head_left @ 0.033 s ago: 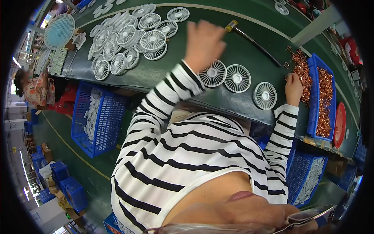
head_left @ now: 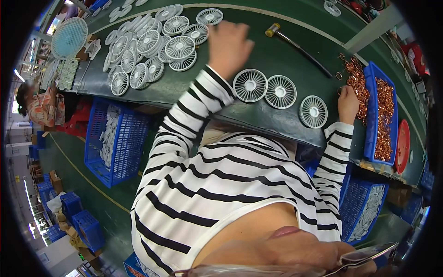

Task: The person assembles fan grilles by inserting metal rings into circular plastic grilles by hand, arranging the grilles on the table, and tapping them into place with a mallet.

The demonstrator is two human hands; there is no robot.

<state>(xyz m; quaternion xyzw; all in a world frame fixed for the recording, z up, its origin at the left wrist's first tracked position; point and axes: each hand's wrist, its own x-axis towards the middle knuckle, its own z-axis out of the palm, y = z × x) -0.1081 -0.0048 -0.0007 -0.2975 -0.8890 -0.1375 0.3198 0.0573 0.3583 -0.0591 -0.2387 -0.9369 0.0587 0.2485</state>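
Note:
My left hand (head_left: 229, 48) reaches over the green table with its fingers spread and nothing visible in them. Its fingertips are close to a heap of white spoked plastic discs (head_left: 180, 47); one disc (head_left: 196, 33) lies right beside them. Nearer me, three more discs lie in a loose row: the left one (head_left: 250, 86) touches the middle one (head_left: 281, 92), and the right one (head_left: 314, 111) is apart. My right hand (head_left: 348, 105) rests at the edge of a pile of copper rings (head_left: 357, 81), fingers pinched together. What they hold is hidden.
A mallet (head_left: 300, 48) with a yellow head lies beyond the row. Right of the ring pile stand a blue tray (head_left: 370, 115) of copper rings and a red basin (head_left: 403, 147). Blue crates (head_left: 127, 147) of white parts stand below the table. Another person (head_left: 44, 106) sits far left.
My left hand has moved left, away from above the row of discs toward the heap, uncovering the left disc. My right hand has stayed at the ring pile.

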